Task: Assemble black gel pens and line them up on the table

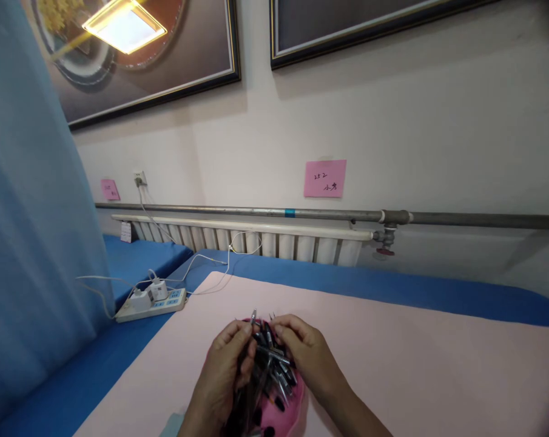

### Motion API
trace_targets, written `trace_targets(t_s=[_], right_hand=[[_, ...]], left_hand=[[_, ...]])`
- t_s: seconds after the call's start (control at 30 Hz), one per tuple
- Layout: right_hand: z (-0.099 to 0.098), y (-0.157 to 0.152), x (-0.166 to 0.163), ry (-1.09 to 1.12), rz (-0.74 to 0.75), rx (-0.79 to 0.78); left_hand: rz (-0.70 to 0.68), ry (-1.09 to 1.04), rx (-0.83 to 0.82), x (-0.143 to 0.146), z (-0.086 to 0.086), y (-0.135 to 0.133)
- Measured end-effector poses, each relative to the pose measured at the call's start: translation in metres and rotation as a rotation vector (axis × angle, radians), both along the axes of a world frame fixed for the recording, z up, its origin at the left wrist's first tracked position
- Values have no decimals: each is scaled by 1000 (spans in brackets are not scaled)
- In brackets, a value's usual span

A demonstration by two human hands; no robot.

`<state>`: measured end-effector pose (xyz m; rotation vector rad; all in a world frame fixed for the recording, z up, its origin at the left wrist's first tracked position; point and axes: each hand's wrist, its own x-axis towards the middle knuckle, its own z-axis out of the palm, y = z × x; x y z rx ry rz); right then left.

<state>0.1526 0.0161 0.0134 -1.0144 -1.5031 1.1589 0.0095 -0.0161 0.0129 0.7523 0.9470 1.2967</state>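
Observation:
A bunch of several dark pens (269, 364) lies over a pink container (292, 403) at the near edge of a pale pink mat (415, 370). My left hand (222, 376) is wrapped round the left side of the bunch with its fingers curled. My right hand (308, 352) is closed on the pens from the right, its fingertips pinching near their tips. The two hands almost meet above the container. Much of the container is hidden under the pens and my hands.
A white power strip (151, 303) with plugged-in chargers and white cables lies on the blue tabletop (392, 285) at the left. A blue partition (33, 243) stands on the left. A radiator (256, 240), a pipe and a pink note (325, 178) are on the wall behind.

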Motion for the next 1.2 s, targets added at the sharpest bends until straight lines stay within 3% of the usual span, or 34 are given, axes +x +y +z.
trace_targets(t_s=[0.13,0.27,0.47,0.7,0.87,1.2], right_hand=[[-4,-3,5,-577,2,390],[-10,-4,7,-896,18,402],[-7,0,13,-886,-65,363],[-12,10,21,-826,-112,345],[-27,21,25,-765,-123,386],[-40,22,15,-766,62,445]], left_hand=[[117,-63,-8,-11,-1,4],[200,-117,0,-17,-5,7],[399,-217,13,-25,3,6],[521,-261,-21,-26,12,4],[508,-277,-12,-26,10,5],[426,-224,22,-22,2,6]])
